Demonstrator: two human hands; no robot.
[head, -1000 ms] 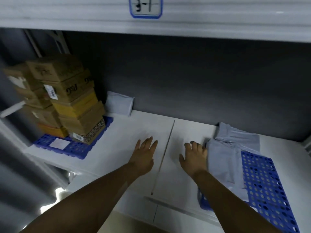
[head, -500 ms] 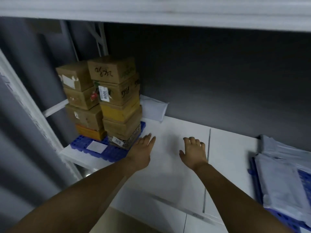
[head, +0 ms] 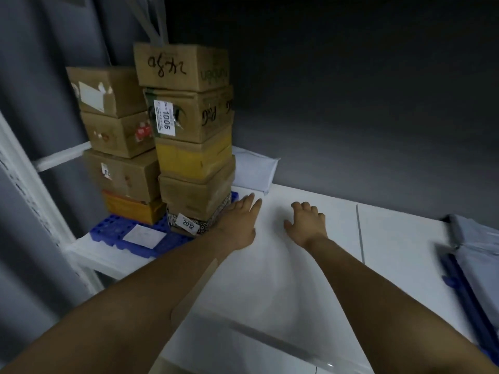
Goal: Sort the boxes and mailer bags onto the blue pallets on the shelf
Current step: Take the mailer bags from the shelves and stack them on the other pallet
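Two stacks of cardboard boxes (head: pixel 189 136) stand on a blue pallet (head: pixel 113 230) at the left end of the white shelf (head: pixel 391 238). A white mailer bag (head: pixel 253 171) leans against the dark back wall behind the boxes. My left hand (head: pixel 237 222) is open, fingers stretched, right beside the bottom box of the near stack. My right hand (head: pixel 306 224) is open over the bare shelf, fingers slightly curled, holding nothing. At the right edge, grey mailer bags (head: pixel 478 238) lie on a second blue pallet (head: pixel 464 287).
A white paper label (head: pixel 144 236) lies on the left pallet's front. A white shelf upright (head: pixel 29 201) and crossbar (head: pixel 62 157) frame the left side. The dark wall closes the back. A seam (head: pixel 359 233) splits the shelf boards.
The view has swung left and closer to the box stacks. Both hands have moved left along the shelf, away from the grey mailer bags; the left hand now reaches the bottom box.
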